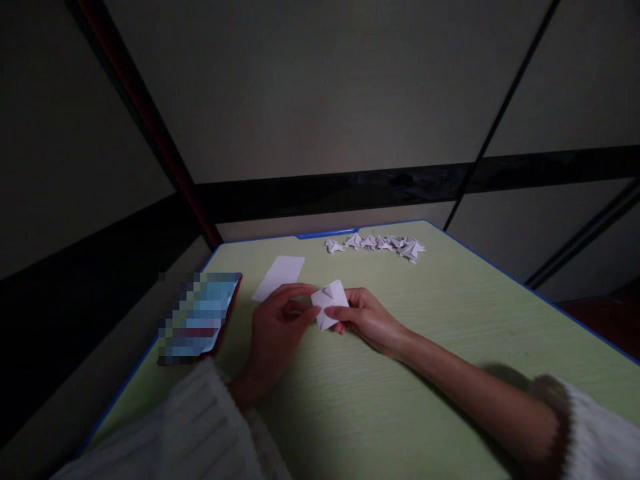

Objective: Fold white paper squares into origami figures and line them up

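Between my two hands is a small folded piece of white paper [331, 301], diamond-shaped, with creases and a small raised flap near its top. My left hand [280, 327] pinches its left edge with thumb and fingertips. From the other side my right hand [367, 317] grips it, thumb pressed on the front and fingers behind. The paper is held above the table, its back hidden from me. A flat white sheet of paper [280, 277] lies just beyond my left hand.
Several folded white paper figures [383, 243] stand in a row near the far edge of the light green table [450, 300]. At the left lies a tablet-like device [203, 317], its screen blurred out. A blue handle [327, 233] sits on the far rim, before a panelled wall [325, 100].
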Available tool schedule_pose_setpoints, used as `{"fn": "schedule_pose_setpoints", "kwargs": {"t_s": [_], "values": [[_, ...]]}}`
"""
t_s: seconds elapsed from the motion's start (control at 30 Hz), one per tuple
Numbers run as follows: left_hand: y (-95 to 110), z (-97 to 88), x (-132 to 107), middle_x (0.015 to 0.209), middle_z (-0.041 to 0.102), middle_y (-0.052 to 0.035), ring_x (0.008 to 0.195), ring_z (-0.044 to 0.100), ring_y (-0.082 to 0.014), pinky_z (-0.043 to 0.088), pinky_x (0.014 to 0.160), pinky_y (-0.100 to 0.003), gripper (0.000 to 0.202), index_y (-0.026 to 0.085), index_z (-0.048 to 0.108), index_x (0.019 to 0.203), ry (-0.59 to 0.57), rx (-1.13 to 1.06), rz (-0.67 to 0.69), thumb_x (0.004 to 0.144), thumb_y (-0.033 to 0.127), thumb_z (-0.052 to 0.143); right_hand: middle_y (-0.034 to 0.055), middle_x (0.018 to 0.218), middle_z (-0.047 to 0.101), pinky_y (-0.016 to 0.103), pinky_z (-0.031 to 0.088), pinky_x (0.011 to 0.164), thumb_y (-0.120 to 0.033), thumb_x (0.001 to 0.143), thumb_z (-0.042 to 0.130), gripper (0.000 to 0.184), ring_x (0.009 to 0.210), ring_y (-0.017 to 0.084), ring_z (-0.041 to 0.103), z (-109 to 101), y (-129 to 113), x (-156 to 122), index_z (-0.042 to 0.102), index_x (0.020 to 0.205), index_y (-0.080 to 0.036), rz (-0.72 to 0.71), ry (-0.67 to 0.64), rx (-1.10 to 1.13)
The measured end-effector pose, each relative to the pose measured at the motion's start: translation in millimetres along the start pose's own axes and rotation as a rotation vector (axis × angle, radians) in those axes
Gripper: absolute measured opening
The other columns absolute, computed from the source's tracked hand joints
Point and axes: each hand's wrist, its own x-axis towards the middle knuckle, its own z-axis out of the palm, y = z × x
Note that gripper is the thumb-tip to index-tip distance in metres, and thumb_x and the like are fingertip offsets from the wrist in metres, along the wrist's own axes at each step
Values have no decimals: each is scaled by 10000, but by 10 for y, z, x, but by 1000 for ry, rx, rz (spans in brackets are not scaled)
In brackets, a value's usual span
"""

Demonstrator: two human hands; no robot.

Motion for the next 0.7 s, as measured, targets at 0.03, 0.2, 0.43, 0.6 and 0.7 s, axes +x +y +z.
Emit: {"fn": "schedule_pose_setpoints", "kwargs": {"t_s": [0.03, 0.2, 0.43, 0.6, 0.7], "values": [[-7, -1, 0, 828, 585, -6, 588, 552, -91, 474, 526, -192, 151, 172, 607, 711, -6, 6, 33, 564, 147, 625, -15, 506, 528, 176, 306, 420, -180, 590, 590, 108, 395, 30, 421, 0, -3, 0, 559, 632, -86, -4, -2, -3], [-49, -1, 13, 780, 549, -3, 606, 543, -93, 468, 504, -179, 120, 165, 585, 677, -40, 66, 53, 566, 150, 628, -34, 480, 502, 173, 283, 408, -169, 601, 571, 82, 379, 27, 392, -10, -34, 3, 537, 607, -95, -52, -12, -119], [-96, -10, 25, 701, 510, 22, 612, 534, -88, 457, 518, -170, 122, 153, 515, 600, -82, 44, 0, 559, 128, 627, -45, 452, 466, 176, 264, 409, -161, 637, 540, 74, 391, 37, 381, -57, -60, -14, 528, 594, -102, -67, -16, -294], [-97, -9, 19, 721, 514, 13, 629, 530, -90, 455, 517, -165, 87, 148, 534, 564, -92, 24, -12, 566, 126, 619, -46, 451, 469, 177, 275, 412, -164, 641, 540, 77, 391, 42, 389, -32, -67, -18, 527, 593, -106, -60, -4, -295], [-74, -2, 17, 690, 525, 13, 600, 530, -89, 453, 504, -167, 66, 148, 561, 545, -83, 10, -10, 561, 120, 619, -46, 452, 477, 173, 268, 405, -165, 632, 549, 79, 390, 38, 389, -12, -63, -12, 528, 584, -106, -58, 11, -266]]}}
